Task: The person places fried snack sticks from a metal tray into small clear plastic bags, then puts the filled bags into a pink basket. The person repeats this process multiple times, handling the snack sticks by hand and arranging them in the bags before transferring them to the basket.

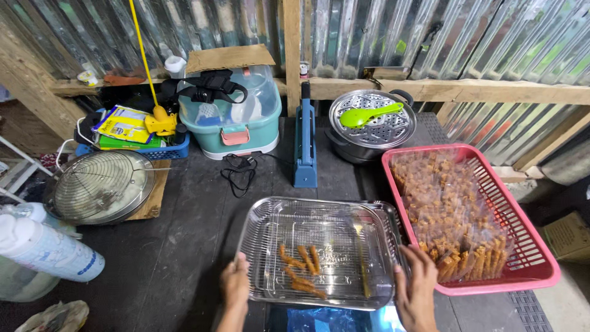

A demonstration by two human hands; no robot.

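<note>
— Where does the steel tray (319, 249) sit, and how is it held?

— On the dark bench (184, 246), just left of the pink basket (528, 246) of bagged snacks. The person's left hand (235, 284) grips the tray's near-left corner, fingers curled on the rim. The right hand (416, 284) clasps the near-right corner, its fingers (413, 258) wrapped over the edge, close against the basket.

— What might go wrong?

— A few fried orange sticks (302, 267) lie loose on the wire rack inside the tray. Were the tray tipped, they would probably slide to one side or roll off the rack.

— And the basket?

— The tray's right rim looks nearly touching it. A sideways shove could nudge the basket, which appears to overhang the bench's right edge, and it might tip off.

— Anything behind the tray?

— A black cord (239, 172) lies coiled beyond its far-left corner, beside a blue sealer (305, 141). Pushing the tray away could snag that cord.
</note>
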